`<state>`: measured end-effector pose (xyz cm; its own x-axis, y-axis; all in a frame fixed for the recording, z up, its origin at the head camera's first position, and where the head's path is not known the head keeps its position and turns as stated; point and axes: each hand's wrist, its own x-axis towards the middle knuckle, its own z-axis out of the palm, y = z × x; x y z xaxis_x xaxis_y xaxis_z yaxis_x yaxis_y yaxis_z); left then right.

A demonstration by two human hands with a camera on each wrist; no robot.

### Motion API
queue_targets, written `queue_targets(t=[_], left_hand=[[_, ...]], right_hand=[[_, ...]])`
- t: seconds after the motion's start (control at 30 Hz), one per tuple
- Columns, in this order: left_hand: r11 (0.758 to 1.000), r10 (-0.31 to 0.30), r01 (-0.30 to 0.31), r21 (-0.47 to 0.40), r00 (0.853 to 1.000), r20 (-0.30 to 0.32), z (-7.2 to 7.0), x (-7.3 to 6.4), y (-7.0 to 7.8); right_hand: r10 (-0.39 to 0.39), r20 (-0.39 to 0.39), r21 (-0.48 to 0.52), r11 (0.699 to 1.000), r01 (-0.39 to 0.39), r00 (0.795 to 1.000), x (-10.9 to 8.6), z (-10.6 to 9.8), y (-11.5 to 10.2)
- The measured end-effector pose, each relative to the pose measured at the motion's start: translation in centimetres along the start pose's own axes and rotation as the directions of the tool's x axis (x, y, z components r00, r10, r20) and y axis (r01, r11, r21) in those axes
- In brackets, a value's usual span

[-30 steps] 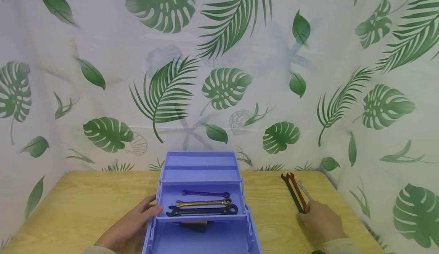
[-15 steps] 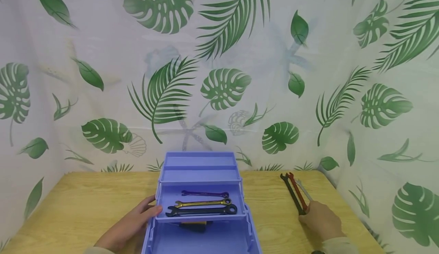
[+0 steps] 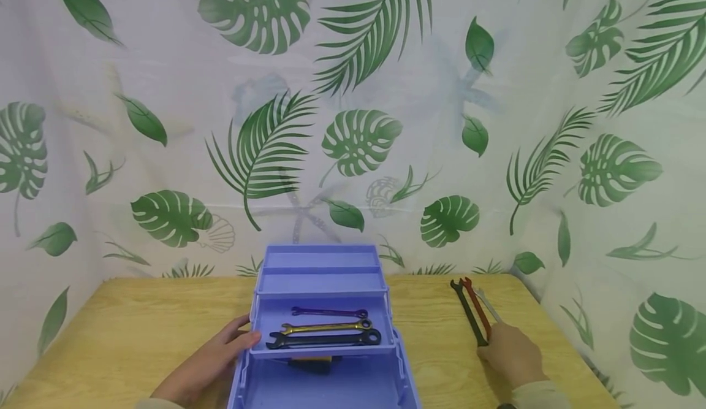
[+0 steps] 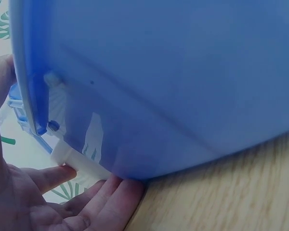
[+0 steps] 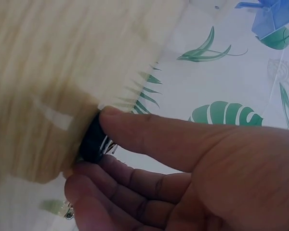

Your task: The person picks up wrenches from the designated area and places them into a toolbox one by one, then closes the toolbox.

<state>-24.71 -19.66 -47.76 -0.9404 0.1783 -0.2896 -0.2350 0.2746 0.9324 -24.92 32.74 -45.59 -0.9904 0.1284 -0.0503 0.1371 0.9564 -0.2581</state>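
Right of the tiered toolbox (image 3: pixel 325 390), the right hand (image 3: pixel 513 352) pinches a black open-end wrench (image 3: pixel 470 313); the left hand (image 3: pixel 216 359) grips the toolbox's side; likely a grasping step; lifting would need firmness.

One wood-grain table (image 3: pixel 165 323) is bearing: blue toolbox (image 3: pixel 325 283), standing open; black wrench (image 3: pixel 469 313), red wrench (image 3: pixel 477 308), silver wrench (image 3: pixel 488 304), resting to its right.
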Motion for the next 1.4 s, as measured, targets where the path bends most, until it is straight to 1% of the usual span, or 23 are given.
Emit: queue_targets(t=[0.2, 0.4, 0.53, 0.67, 0.9, 1.1, 1.23, 1.4], left_hand=[[1.0, 0.019, -0.019, -0.009, 1.0, 0.011, -0.05, 0.12, -0.15], [1.0, -0.018, 0.018, 0.023, 1.0, -0.01, 0.0, 0.18, -0.14], [1.0, -0.018, 0.019, 0.009, 1.0, -0.009, 0.09, 0.13, -0.19], [1.0, -0.009, 0.009, -0.003, 1.0, -0.007, 0.1, 0.07, -0.21], [1.0, -0.006, 0.006, 0.014, 1.0, -0.006, 0.02, 0.01, -0.09], [0.999, 0.028, -0.027, -0.018, 1.0, 0.01, -0.05, -0.05, -0.31], [1.0, 0.028, -0.028, -0.012, 1.0, 0.006, -0.11, 0.02, -0.35], [1.0, 0.026, -0.026, -0.012, 1.0, 0.009, -0.03, -0.03, -0.1]], right_hand=[[-0.002, -0.005, -0.007, 1.0, 0.001, 1.0, -0.19, -0.18, -0.1], [-0.005, -0.008, -0.007, 1.0, 0.005, 1.0, -0.26, -0.18, -0.16], [-0.012, -0.01, -0.014, 1.0, 0.012, 1.0, -0.21, -0.19, -0.01], [-0.016, -0.002, -0.013, 1.0, 0.016, 1.0, -0.16, -0.28, 0.05], [-0.013, 0.004, -0.009, 1.0, 0.013, 1.0, -0.19, -0.26, -0.03], [-0.01, 0.013, -0.008, 1.0, 0.01, 1.0, -0.17, -0.29, -0.06], [0.001, 0.023, 0.007, 1.0, -0.001, 1.0, -0.09, -0.2, 0.05], [0.038, 0.043, 0.047, 0.998, -0.04, 0.998, -0.14, 0.23, 0.52]])
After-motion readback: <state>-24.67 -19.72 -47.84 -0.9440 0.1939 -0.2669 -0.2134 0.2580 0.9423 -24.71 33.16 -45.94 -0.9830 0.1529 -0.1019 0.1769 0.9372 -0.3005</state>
